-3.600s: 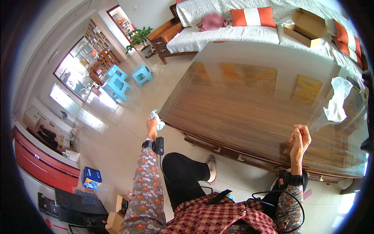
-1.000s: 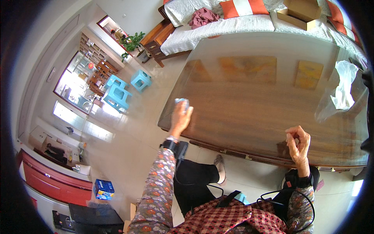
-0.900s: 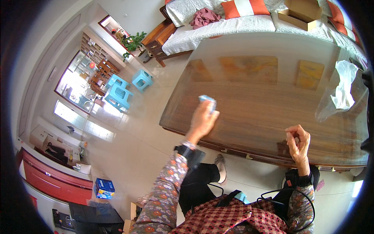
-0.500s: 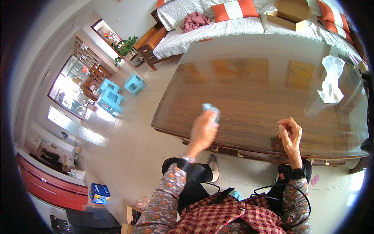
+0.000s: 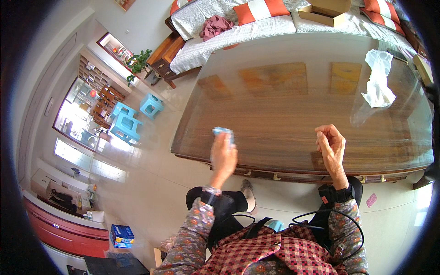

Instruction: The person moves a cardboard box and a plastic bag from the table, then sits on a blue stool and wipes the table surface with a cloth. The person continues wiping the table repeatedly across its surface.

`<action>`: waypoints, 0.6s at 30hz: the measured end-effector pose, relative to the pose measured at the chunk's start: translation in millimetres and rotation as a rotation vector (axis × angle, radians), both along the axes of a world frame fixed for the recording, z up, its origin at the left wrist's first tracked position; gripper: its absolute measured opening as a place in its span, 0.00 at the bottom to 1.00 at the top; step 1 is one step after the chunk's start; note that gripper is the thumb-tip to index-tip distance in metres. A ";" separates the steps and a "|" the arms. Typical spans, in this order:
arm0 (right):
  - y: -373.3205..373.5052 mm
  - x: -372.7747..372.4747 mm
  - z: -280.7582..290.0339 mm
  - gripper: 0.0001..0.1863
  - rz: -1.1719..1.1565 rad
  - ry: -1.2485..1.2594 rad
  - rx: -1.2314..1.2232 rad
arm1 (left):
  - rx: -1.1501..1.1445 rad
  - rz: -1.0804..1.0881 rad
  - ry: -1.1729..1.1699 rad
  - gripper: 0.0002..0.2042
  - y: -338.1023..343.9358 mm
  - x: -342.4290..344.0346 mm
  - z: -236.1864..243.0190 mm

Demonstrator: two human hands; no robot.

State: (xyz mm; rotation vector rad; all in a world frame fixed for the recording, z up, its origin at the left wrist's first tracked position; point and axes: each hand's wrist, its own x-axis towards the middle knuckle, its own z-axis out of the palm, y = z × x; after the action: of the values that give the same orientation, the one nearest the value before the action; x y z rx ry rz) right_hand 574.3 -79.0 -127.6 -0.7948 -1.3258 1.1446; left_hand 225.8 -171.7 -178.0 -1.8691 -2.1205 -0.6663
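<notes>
My left hand [image 5: 223, 160] is closed around a small light-blue thing [image 5: 223, 131]. Only its upper end shows past my fingers, so its kind cannot be made out. That hand is over the near left edge of a glass-topped wooden table [image 5: 270, 128]. Farther right, above the same near edge, my right hand [image 5: 333, 149] has its fingers curled in and the thumb against them. I see nothing between them. A crumpled clear-white plastic bag [image 5: 378, 80] lies on the table's far right part.
Beyond the table stands a sofa [image 5: 270, 30] with cushions, a mauve cloth [image 5: 215, 27] and an open cardboard box [image 5: 323, 16]. Several blue plastic stools [image 5: 124, 127] are on the floor at left. A blue box [image 5: 122, 236] sits at lower left. A black cable [image 5: 316, 212] loops by my right forearm.
My left hand has moved left and toward me with the light-blue thing still in it. The view has shifted a little; my right hand keeps its curled shape over the table.
</notes>
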 end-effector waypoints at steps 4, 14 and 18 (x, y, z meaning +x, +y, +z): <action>0.7 0.3 -0.9 0.05 -0.005 0.007 0.014 | -0.004 -0.303 -0.105 0.27 13.1 117.8 17.8; 8.8 8.0 -5.9 0.05 -0.074 0.049 -0.010 | -0.072 -0.532 -0.155 0.28 22.0 172.7 27.9; 7.9 8.8 -4.9 0.04 -0.085 0.031 -0.026 | -0.058 -0.185 -0.080 0.25 33.8 62.5 21.4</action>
State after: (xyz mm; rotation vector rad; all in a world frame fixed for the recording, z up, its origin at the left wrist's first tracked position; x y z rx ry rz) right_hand 583.1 -71.1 -132.5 -0.8418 -1.2422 1.1042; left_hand 288.3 -137.8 -156.6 -2.1233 -2.0508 -0.7381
